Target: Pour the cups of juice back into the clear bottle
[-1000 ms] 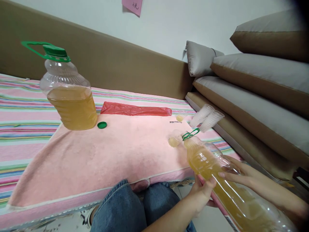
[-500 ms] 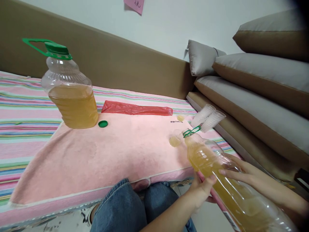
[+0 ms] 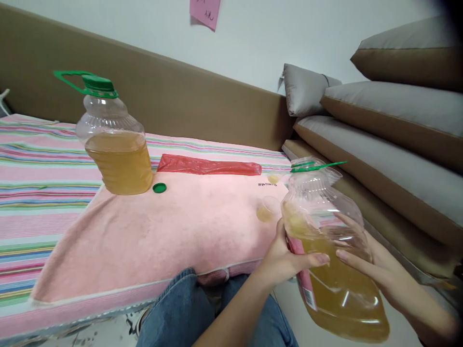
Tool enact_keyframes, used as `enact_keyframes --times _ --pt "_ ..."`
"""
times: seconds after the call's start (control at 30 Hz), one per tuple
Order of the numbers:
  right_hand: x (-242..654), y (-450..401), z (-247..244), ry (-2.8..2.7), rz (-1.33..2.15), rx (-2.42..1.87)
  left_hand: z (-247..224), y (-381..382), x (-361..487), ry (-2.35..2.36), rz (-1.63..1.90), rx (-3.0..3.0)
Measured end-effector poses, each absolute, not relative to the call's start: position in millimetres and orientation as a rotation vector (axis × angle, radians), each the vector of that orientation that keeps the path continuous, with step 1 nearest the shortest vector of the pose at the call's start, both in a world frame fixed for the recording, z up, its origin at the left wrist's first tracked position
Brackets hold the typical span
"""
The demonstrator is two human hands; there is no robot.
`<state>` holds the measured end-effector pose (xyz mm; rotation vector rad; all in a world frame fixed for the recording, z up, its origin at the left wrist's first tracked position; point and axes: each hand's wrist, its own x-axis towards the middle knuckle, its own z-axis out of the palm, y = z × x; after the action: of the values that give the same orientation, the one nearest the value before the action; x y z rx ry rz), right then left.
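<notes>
A large clear plastic jug [image 3: 343, 289] of yellow liquid hangs nearly upright in front of the bed edge, uncapped, with a green ring handle at its neck. My left hand [image 3: 292, 258] is closed around its left side by the pink label. On the right side my right hand [image 3: 365, 255] grips it, some fingers seen through the plastic behind it. Just left of the jug stands a clear plastic cup [image 3: 265, 209] with yellow liquid; another cup [image 3: 273, 178] with a little liquid is farther back. The jug partly hides stacked clear cups [image 3: 333, 176].
A second jug [image 3: 121, 166] with a green cap stands at left on the pink towel [image 3: 173, 226]. Beside it lies a green cap [image 3: 159, 188]. A red plastic bag [image 3: 210, 166] stretches along the towel's back edge. Grey-brown cushions [image 3: 398, 140] are piled at right.
Both hands have tipped the held jug from a pouring tilt back to nearly upright, its mouth now raised and away from the cup. The view has shifted slightly.
</notes>
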<state>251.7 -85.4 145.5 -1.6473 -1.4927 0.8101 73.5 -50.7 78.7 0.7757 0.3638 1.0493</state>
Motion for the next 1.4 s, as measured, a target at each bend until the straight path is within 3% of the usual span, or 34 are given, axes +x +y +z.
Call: enact_keyframes --times 0.37,0.83,1.1,1.4 --pt "166 -62 112 -1.604 0.644 -1.083 106 -51 -26 0.465 1.311 1.097" --pt "-61 4 90 -1.446 1.122 -0.309 117 -80 -214 1.348 1.687 1.279" --pt "-137 22 63 -1.438 1.225 -0.234 98 -93 -259 1.570 1.792 1.040" --pt "-153 18 53 -1.417 1.249 -0.224 102 -98 -252 1.548 1.710 1.074"
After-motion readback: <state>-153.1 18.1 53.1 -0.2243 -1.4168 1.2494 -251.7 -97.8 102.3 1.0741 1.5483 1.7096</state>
